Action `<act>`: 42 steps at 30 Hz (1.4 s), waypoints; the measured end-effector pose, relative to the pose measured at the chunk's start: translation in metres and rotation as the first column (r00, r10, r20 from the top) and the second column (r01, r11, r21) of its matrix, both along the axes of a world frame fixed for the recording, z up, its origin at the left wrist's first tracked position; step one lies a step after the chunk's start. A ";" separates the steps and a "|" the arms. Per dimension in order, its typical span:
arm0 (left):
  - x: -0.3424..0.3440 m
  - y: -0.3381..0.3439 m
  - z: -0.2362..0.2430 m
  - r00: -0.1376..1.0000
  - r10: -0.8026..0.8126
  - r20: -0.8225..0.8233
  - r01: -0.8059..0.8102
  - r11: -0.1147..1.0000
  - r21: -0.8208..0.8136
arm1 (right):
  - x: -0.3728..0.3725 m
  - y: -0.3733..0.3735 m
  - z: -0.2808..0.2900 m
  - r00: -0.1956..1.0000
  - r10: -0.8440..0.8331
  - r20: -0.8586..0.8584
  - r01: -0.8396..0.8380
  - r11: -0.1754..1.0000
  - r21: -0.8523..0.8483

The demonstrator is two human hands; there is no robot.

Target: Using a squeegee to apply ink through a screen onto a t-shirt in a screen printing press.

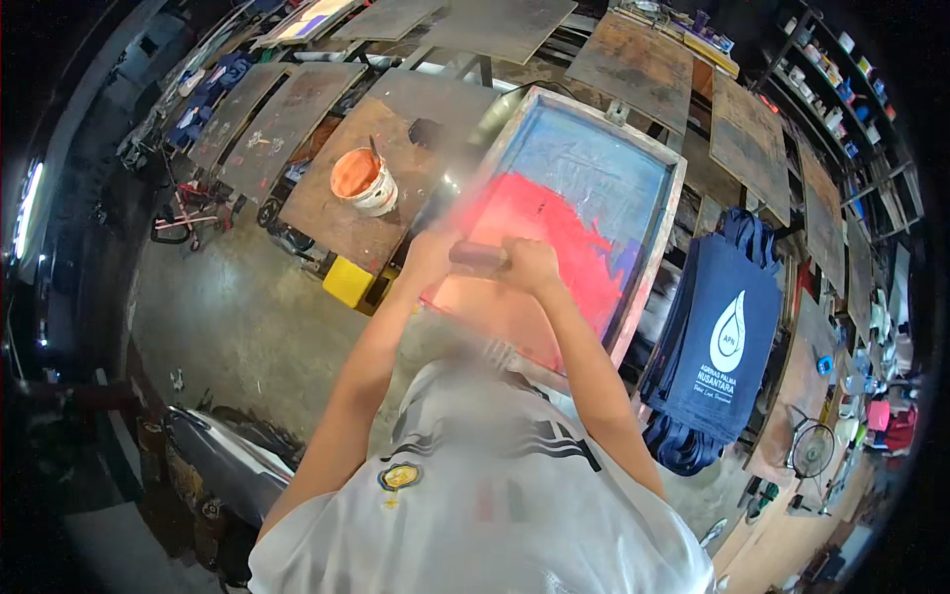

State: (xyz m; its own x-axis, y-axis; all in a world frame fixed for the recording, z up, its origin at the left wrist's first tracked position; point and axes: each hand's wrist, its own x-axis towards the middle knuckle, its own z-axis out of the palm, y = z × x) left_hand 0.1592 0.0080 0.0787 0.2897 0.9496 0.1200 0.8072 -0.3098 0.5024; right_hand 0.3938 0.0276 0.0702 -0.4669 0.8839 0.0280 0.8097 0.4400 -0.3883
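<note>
Both my hands are closed on a squeegee (478, 256), a dark purplish-brown bar, with my left hand (431, 256) at one end and my right hand (531, 265) at the other. Beneath them lies a screen-printing frame (672, 193) with a pale wooden rim, set at a slant. Bright red-orange ink (564, 228) covers much of its mesh, while the far part of the mesh (579, 153) is bluish. The squeegee's lower edge is hidden, and my left hand is blurred along its far side.
Left of the frame, a white bucket of orange ink (368, 182) with a stick stands on a stained board (327, 213). A yellow container (347, 283) sits below it. Dark blue tote bags (722, 327) are stacked at right. More boards (633, 64) and shelves with bottles (836, 89) lie beyond.
</note>
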 end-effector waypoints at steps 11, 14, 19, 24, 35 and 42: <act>-0.005 0.006 -0.011 0.997 -0.072 -0.035 0.075 0.991 0.108 | 0.001 -0.009 0.004 0.998 -0.061 -0.006 0.060 0.997 -0.054; -0.009 0.003 -0.014 0.982 -0.134 -0.132 0.135 0.991 0.003 | 0.005 -0.033 0.006 0.997 -0.071 -0.015 0.068 0.990 -0.121; -0.009 0.018 -0.017 0.939 -0.298 -0.171 0.310 0.950 0.044 | 0.002 -0.049 -0.008 0.989 -0.146 -0.014 0.145 0.988 -0.059; -0.008 0.055 -0.021 0.941 -0.291 -0.171 0.314 0.941 0.128 | -0.020 -0.035 0.003 0.948 -0.318 -0.007 0.317 0.943 0.097; -0.037 0.043 -0.016 0.763 -0.634 -0.124 0.627 0.773 -0.096 | -0.036 -0.069 0.018 0.960 -0.272 0.070 0.279 0.951 -0.134; -0.033 0.066 -0.018 0.810 -0.585 -0.046 0.587 0.805 0.087 | -0.059 -0.061 0.020 0.888 -0.436 0.144 0.426 0.900 0.098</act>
